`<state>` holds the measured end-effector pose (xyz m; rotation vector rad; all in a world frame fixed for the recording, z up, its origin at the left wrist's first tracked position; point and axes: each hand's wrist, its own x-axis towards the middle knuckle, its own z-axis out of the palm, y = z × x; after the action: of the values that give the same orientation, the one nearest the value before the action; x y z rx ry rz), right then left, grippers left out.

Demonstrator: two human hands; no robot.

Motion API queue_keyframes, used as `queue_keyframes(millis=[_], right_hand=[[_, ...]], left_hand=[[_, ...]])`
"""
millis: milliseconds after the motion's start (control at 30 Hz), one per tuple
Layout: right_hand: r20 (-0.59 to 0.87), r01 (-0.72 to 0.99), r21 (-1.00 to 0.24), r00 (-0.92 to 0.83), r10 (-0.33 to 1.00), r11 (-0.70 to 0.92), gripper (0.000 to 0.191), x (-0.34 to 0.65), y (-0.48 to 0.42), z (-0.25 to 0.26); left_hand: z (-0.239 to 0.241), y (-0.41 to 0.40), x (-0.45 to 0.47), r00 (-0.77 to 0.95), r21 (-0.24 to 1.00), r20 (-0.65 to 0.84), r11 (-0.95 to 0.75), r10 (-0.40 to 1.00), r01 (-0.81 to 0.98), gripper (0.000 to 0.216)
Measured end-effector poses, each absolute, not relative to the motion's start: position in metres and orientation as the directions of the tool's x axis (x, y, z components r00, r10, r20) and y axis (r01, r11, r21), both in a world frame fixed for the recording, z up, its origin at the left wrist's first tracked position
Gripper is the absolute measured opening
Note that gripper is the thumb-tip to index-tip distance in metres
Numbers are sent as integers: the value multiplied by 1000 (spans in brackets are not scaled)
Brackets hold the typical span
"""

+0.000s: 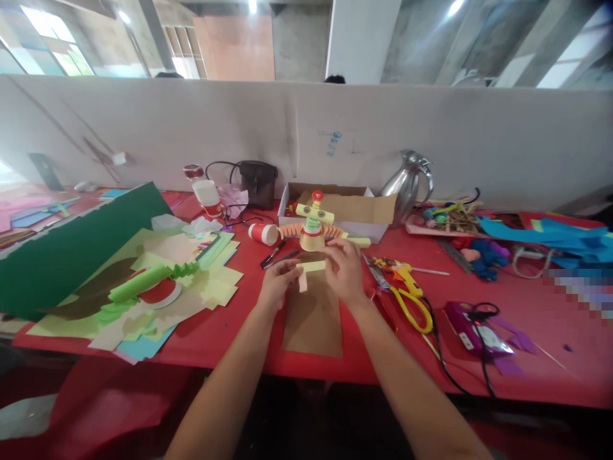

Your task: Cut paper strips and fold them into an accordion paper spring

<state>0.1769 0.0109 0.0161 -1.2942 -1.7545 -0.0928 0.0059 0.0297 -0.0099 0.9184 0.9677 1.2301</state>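
Observation:
Both of my hands meet over a brown sheet of card (313, 322) on the red table (550, 377). My left hand (276, 283) and my right hand (343, 271) pinch paper strips (309, 268) between them, one pale yellow and one pink. Just beyond the hands stands a small paper-cup figure (312, 231) with orange folded arms and a yellow cross-piece on top.
Yellow-handled scissors (410, 303) and a glue gun (474, 329) with black cable lie to the right. A cardboard box (357, 207), a metal jug (408, 185) and a black bag (257, 182) stand behind. Green card (71, 246) and loose coloured papers cover the left side.

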Motion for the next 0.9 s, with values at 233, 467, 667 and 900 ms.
queue_keyframes(millis=[233, 467, 667, 900], right_hand=[[682, 784, -375, -128, 720, 494, 28, 171, -6, 1], [685, 779, -394, -104, 721, 487, 14, 176, -4, 1], [699, 760, -430, -62, 713, 487, 9, 176, -3, -1], [671, 705, -555, 66, 738, 442, 10, 167, 0, -3]], left_hand=[[-4, 19, 13, 101, 893, -148, 177, 984, -414, 38], [-5, 19, 13, 112, 877, -181, 212, 977, -431, 38], [-7, 20, 15, 106, 877, -157, 188, 982, -442, 38], [-5, 19, 17, 134, 846, -119, 172, 984, -504, 36]])
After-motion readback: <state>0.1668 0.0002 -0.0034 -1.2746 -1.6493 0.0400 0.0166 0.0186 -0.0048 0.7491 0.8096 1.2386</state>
